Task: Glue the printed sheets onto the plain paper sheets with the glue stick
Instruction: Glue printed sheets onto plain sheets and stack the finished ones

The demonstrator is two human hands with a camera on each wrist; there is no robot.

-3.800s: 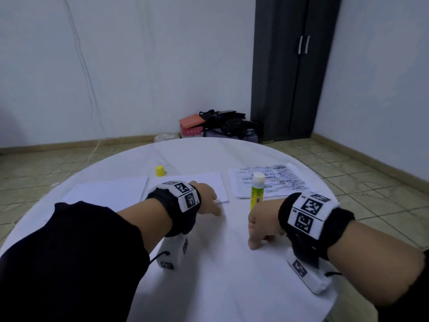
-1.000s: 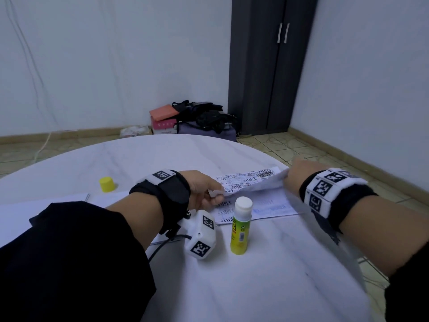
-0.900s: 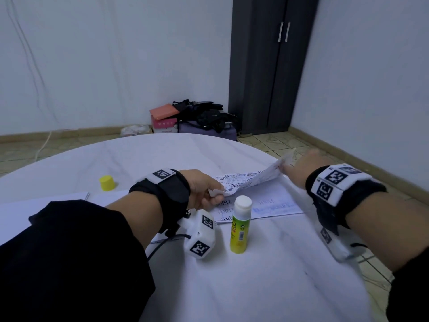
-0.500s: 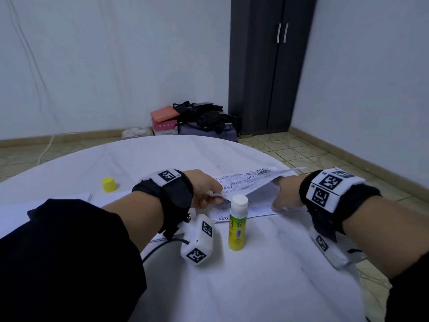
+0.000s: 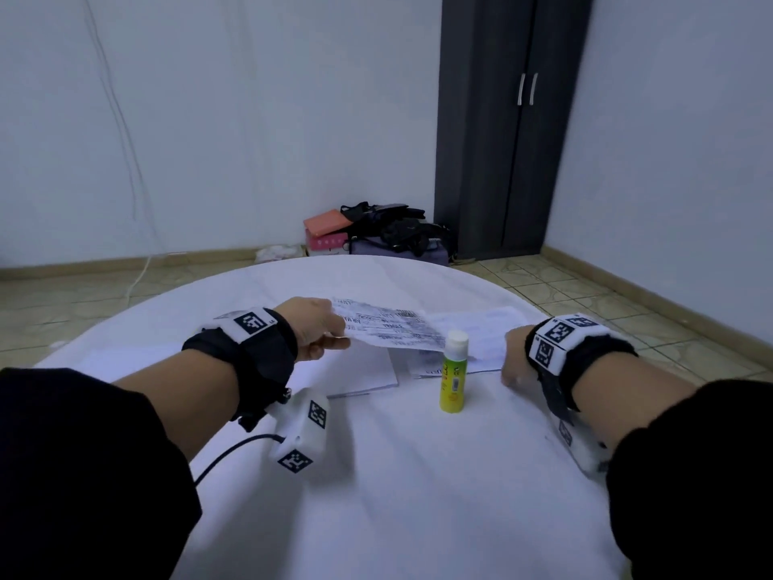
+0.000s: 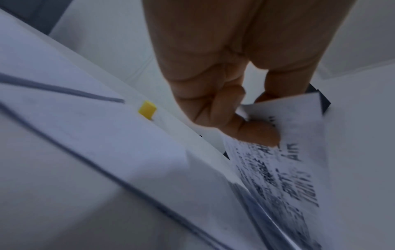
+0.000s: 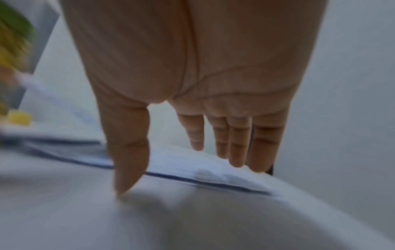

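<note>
Left hand (image 5: 316,328) pinches one end of a printed sheet (image 5: 389,330), lifted off the white round table (image 5: 397,475), long axis running left-right; print blurred, only "Air" legible in left wrist view. Plain paper sheets (image 5: 359,374) lie beneath. Yellow cap (image 6: 147,109) shows only in wrist views. Glue stick (image 5: 454,372) stands upright, uncapped, label unreadable. Right hand (image 5: 516,357): fingers straight, apart, tips on the remaining printed sheets (image 5: 481,328).

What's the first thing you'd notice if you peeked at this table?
The green-and-yellow glue stick stands upright mid-table with its cap off. Just behind it, the left hand pinches a printed sheet lifted off the table. The right hand rests open at the edge of the printed stack.
</note>
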